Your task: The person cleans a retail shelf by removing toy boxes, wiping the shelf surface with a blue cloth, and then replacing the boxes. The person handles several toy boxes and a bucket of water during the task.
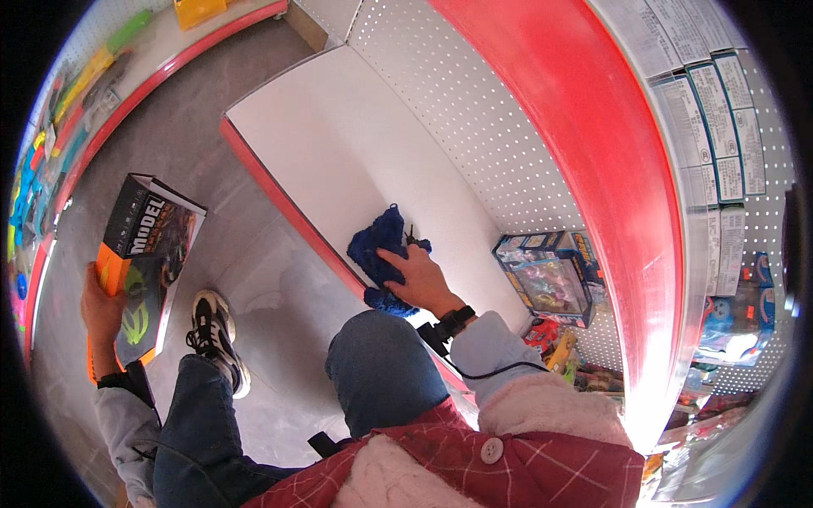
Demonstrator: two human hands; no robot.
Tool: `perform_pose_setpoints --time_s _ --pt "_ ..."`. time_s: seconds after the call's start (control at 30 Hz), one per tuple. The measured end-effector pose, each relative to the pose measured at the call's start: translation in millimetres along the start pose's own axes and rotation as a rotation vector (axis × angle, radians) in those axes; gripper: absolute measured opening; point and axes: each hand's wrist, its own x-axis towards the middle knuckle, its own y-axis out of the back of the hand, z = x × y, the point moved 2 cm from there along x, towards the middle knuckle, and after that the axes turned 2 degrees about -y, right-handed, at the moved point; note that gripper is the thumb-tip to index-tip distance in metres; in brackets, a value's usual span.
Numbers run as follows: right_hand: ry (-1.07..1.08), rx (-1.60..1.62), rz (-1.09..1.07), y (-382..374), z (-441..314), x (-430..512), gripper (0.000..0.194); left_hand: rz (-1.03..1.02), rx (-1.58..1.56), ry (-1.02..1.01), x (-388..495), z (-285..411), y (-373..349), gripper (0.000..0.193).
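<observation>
On the left, my left hand [103, 311] grips the side of a boxed toy [166, 254] in black and orange packaging, which bears large printed writing. The box is tilted and stands over the grey floor. My right hand [422, 279] presses a dark blue fluffy cloth [379, 247] against the white bottom shelf [317, 152], near its red front edge. Part of the cloth hangs over that edge by my knee. A small dark thing [411, 236] pokes up beside my right fingers; what it is I cannot tell.
A boxed toy set [547, 276] stands on the shelf against the perforated back panel [457, 108]. Above it curves the red edge of a higher shelf [591, 127], which carries stacked boxes [714, 120]. Colourful toys [82, 82] line another shelf across the grey aisle floor [254, 209].
</observation>
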Motion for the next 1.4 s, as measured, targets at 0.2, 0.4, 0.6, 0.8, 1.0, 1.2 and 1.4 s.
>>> perform_pose_setpoints --time_s 0.2,0.4,0.6,0.8,1.0,1.2,1.4 --pt "-0.630 0.003 0.308 -3 74 -30 0.090 0.043 0.065 -0.080 -3 -3 0 0.056" --pt "-0.761 -0.056 0.533 0 151 18 0.081 -0.049 -0.025 0.030 5 -4 -1 0.058" --pt "-1.054 -0.104 0.501 38 148 87 0.048 -0.030 -0.004 0.045 3 -6 0 0.063" --pt "-0.965 -0.172 0.475 51 122 153 0.037 -0.041 -0.023 0.064 6 -12 0 0.066" --pt "-0.229 -0.665 0.394 58 40 298 0.029 -0.062 -0.054 0.087 9 -4 3 0.061" --pt "0.060 0.271 0.343 33 -115 336 0.037 -0.060 -0.041 0.122 10 0 0 0.056" --pt "0.465 0.857 0.158 56 -135 234 0.043 0.007 -0.047 0.060 4 -6 -1 0.054"
